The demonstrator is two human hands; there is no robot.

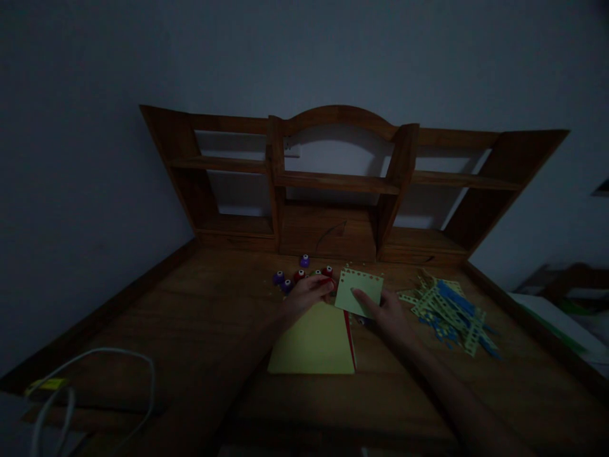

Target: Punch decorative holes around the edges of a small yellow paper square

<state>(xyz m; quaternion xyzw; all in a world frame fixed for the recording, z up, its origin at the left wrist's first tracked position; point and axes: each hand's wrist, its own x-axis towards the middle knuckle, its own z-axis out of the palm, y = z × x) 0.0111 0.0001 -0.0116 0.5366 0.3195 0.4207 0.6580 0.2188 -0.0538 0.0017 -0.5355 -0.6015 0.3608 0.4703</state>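
Observation:
The scene is dim. My right hand (387,314) pinches a small light-green paper card (360,291) with punched holes along its top and left edges, holding it just above the desk. My left hand (307,297) is closed around a small red paper punch (328,284) at the card's left edge. A stack of yellow paper sheets (314,346) with a red sheet edge showing lies flat under and in front of both hands. Several small purple and red punches (291,277) sit just beyond my left hand.
A pile of punched yellow and blue paper strips (450,311) lies at the right. A wooden hutch with shelves (333,184) stands at the back of the wooden desk (190,317). A white cable (95,381) loops at the front left.

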